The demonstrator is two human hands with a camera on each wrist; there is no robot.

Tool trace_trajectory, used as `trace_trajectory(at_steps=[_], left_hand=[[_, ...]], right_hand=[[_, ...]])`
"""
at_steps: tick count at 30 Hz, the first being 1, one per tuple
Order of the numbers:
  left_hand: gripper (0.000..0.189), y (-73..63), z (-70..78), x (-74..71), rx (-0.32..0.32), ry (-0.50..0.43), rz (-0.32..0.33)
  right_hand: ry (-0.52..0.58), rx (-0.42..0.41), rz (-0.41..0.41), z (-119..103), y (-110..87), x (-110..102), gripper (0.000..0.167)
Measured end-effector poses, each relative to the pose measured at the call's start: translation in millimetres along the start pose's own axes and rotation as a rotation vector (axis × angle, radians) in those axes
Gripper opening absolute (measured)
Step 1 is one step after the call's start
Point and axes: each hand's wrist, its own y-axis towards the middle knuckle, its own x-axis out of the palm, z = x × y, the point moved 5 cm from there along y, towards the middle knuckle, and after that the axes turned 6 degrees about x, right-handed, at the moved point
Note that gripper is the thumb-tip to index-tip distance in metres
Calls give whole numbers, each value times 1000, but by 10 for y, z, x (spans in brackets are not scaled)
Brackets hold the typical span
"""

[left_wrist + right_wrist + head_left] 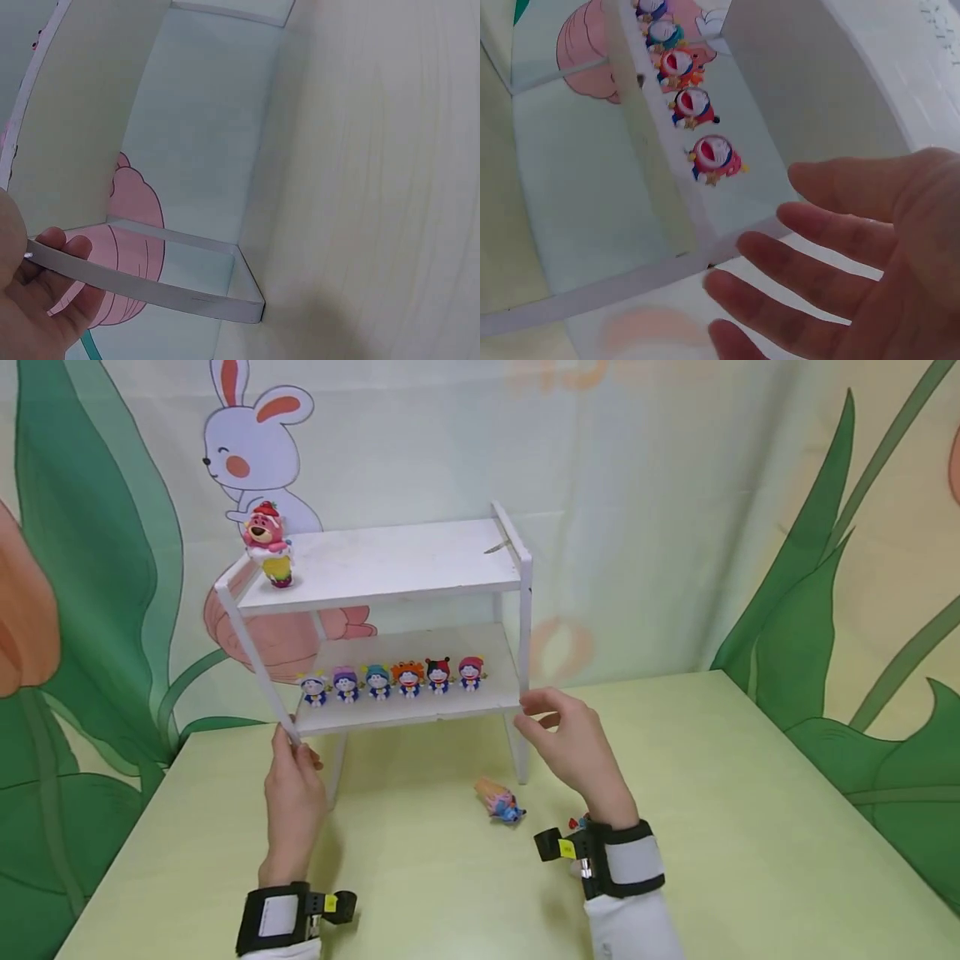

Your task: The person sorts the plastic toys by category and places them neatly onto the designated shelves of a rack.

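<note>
A white two-tier shelf [397,556] stands on the table. My left hand [292,797] grips its left front leg [172,295] below the lower board, fingers curled round the leg in the left wrist view. Beside the right front post, level with the lower board, is my right hand [573,743]; its fingers [817,232] are spread and loosely bent, with nothing in them. Several small blue-and-white figurines [408,679] in differently coloured hats sit in a row on the lower board. On the top board's left end stands a pink bear figurine [268,539] in a yellow cup.
An ice-cream-cone figurine [498,802] with a blue head lies on the table [420,885] in front of the shelf's right legs. Another small red-and-blue item [576,822] is mostly hidden behind my right wrist. A printed curtain [637,527] hangs behind the shelf.
</note>
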Motion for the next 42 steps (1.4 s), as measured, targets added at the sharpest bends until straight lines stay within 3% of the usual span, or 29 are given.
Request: trace_trajectory(at_steps=[12,23,42], left_hand=[[43,4,-22,6,-2,9,7],[42,-4,-13,24,2,13,6],[44,-10,-15,28,-15,-8,1]], right_hand=[[-102,128,-92,398,57,-108,30],[-221,128,-378,572,40,304,25],[-239,178,-522,915,87,708,34]])
